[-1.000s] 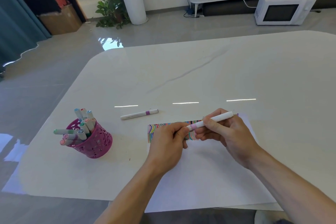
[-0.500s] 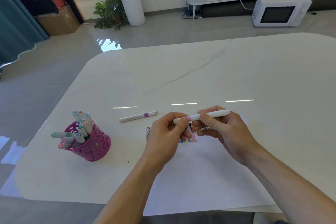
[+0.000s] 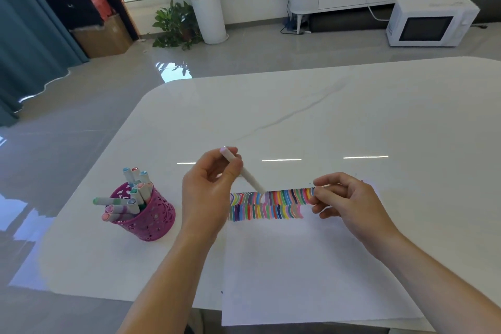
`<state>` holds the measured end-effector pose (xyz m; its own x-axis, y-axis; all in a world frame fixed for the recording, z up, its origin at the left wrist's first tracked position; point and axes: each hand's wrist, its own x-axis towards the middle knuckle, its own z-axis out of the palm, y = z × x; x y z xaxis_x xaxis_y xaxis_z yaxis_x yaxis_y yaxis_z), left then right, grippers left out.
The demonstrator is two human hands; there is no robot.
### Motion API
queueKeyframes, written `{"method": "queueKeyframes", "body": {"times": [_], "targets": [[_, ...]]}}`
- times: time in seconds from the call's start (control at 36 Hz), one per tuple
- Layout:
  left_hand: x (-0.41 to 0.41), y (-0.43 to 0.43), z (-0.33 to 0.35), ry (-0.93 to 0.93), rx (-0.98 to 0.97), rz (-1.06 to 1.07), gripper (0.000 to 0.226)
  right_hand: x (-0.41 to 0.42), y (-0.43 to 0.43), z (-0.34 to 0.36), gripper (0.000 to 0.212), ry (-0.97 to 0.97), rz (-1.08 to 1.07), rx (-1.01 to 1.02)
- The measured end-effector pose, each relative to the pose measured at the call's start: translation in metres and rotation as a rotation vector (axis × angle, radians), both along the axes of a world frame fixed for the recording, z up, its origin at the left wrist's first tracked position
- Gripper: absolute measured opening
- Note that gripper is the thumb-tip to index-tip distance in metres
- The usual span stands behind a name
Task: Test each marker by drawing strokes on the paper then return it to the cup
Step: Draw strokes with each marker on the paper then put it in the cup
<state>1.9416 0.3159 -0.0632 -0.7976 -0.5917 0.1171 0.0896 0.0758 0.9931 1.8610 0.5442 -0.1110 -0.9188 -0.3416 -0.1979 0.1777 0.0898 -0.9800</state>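
**penfan22:** Left hand (image 3: pixel 208 192) has the marker (image 3: pixel 244 172) pinched between thumb and fingers, barrel slanting down toward 4 o'clock, tip just over the strokes (image 3: pixel 268 205) on the paper (image 3: pixel 298 266). Right hand (image 3: pixel 349 200) is curled tight on smth small, prob the cap, can't tell tbh. Cup (image 3: pixel 147 215) sits at 9 o'clock from the paper, well apart.

**inkdad:** Imo recap first, push till it seats, then carry it to the cup and drop it in upright. Watch the ones leaning out at the cup's 9 o'clock side, easy to knock.
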Motion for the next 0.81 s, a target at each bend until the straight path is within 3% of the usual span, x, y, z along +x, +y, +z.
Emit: {"method": "queueKeyframes", "body": {"times": [0.14, 0.22, 0.47, 0.81], "targets": [[0.01, -0.017, 0.007, 0.076, -0.686, 0.196, 0.018, -0.001, 0.0, -0.003, 0.008, 0.036, 0.02, 0.079], [0.018, -0.031, 0.012, 0.157, -0.867, 0.274, 0.022, -0.001, -0.001, -0.004, 0.008, 0.05, 0.036, 0.111], [0.032, -0.058, 0.018, 0.16, -0.983, 0.39, 0.028, 0.002, -0.001, -0.007, 0.01, 0.067, 0.087, 0.174], [0.045, -0.074, 0.014, -0.094, -0.934, 0.487, 0.036, 0.005, -0.004, -0.009, 0.011, 0.07, 0.094, 0.22]]}}
